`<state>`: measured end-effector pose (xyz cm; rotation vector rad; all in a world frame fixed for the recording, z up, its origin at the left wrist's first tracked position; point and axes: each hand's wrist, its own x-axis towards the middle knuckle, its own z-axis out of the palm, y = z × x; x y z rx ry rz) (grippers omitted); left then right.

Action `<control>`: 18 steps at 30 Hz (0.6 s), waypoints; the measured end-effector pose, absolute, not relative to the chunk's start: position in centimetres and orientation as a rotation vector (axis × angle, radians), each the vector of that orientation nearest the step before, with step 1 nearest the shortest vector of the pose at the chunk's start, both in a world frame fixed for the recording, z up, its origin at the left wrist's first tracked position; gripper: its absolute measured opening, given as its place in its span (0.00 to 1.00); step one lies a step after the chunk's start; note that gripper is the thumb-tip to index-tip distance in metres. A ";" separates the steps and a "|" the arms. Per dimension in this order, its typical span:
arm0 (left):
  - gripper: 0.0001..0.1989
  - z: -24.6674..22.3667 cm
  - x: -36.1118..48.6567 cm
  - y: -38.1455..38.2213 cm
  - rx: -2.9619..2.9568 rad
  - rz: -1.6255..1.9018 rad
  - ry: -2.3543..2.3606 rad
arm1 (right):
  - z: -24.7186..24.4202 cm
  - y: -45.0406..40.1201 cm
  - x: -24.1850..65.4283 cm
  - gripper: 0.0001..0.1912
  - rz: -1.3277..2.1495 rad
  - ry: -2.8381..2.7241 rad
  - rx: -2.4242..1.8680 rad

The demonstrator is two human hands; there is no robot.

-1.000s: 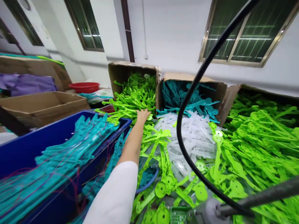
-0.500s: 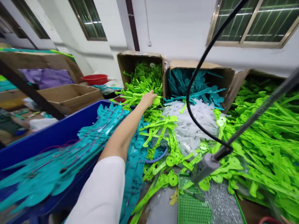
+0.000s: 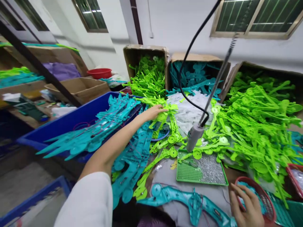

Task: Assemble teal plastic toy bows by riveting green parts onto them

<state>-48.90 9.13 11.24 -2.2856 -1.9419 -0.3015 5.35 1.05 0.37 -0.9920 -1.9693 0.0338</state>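
My left hand reaches out over a heap of lime-green plastic parts, its fingers wrapped around some of them. At the lower right, my right hand has its fingers spread and holds nothing. It is beside a red round basket of small blue pieces. A teal plastic part with a thin red wire lies on the grey work surface just left of my right hand. Above a green tray of small metal pieces hangs a grey tool on a spring and black cable.
A blue bin with teal parts stands on the left. Cardboard boxes with green and teal parts line the wall. White parts lie mid-table, and a large green pile covers the right.
My left hand has come back from the green box toward the nearer green pile. The view has tipped down, bringing my right hand and the teal part into sight. The hanging tool has shifted left.
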 end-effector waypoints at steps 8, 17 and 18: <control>0.27 12.2 -44.9 2.2 -1.838 -0.826 -1.970 | 4.9 -4.3 1.6 0.08 0.561 -1.734 -0.996; 0.17 -0.9 -30.7 -9.7 -1.614 -1.187 -1.676 | 7.4 -4.5 -10.8 0.27 1.929 -1.577 -0.597; 0.16 -2.5 -29.9 -10.8 -1.624 -1.221 -1.693 | 6.5 -4.9 -10.9 0.28 2.092 -1.507 -0.582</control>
